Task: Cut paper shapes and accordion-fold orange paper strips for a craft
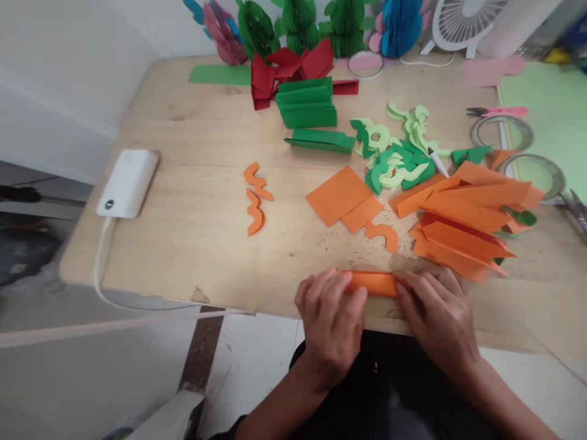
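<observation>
A folded strip of orange paper (375,285) lies flat near the table's front edge, between my two hands. My left hand (329,318) has its fingers curled over the left end, thumb on the near side. At the right end, my right hand (438,311) pinches the strip between thumb and fingertips. Just beyond it are orange paper squares (338,194) and a wavy orange cutout (384,236). A pile of folded orange paper (468,214) sits right of them, close to my right hand. Two more wavy orange cutouts (257,211) lie to the left.
Green cutouts (398,165), a pen (438,161), folded green paper (306,102) and red paper (293,64) lie farther back. Tape rolls (541,174) and pink-handled snips (504,112) are at right. A white power bank (128,183) with its cable stands left; a fan (468,24) is behind.
</observation>
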A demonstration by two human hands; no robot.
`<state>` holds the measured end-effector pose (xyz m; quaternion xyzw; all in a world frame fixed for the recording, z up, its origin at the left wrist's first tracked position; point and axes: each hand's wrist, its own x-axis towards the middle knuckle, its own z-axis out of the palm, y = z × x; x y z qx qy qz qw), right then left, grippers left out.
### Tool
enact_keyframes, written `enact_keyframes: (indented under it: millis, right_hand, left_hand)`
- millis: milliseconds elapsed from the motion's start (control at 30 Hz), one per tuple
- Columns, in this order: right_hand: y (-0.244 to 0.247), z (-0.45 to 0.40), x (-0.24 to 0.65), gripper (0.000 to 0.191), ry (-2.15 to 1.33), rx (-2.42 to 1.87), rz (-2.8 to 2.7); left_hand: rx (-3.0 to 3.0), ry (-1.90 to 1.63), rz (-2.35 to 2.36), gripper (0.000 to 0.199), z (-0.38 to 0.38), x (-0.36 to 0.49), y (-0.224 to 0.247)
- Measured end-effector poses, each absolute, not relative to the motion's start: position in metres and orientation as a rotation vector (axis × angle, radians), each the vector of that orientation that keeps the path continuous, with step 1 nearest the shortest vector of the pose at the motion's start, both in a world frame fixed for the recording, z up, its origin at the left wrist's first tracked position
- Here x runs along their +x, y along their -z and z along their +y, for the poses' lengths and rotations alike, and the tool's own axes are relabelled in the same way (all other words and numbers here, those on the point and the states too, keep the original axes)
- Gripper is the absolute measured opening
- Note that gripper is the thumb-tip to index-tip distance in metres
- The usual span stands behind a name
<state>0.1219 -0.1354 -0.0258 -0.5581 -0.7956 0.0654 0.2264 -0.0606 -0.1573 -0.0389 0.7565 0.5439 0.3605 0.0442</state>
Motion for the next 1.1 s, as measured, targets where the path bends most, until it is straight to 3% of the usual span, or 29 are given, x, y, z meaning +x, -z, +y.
enact_keyframes:
  millis: [167,467,1100]
  right_hand:
    - [0.0263,-0.1359,0.1225,0.013,-0.2,-1.554,-2.19]
    - [0.0262,-0.1326,0.123,0.01,-0.126,-1.524,-2.234]
    - [0.0239,-0.1312,0.1235,0.012,-0.171,-1.537,-2.253]
  left_hand:
    - [2.642,-0.782,1.329,0.037,-0.1662,-0.0618,0.044]
    - [2.775,-0.398,1.334,0.055,-0.1679,-0.0649,0.0426]
    - [2.726,-0.314,1.407,0.054,-0.1689,-0.0618,0.0417]
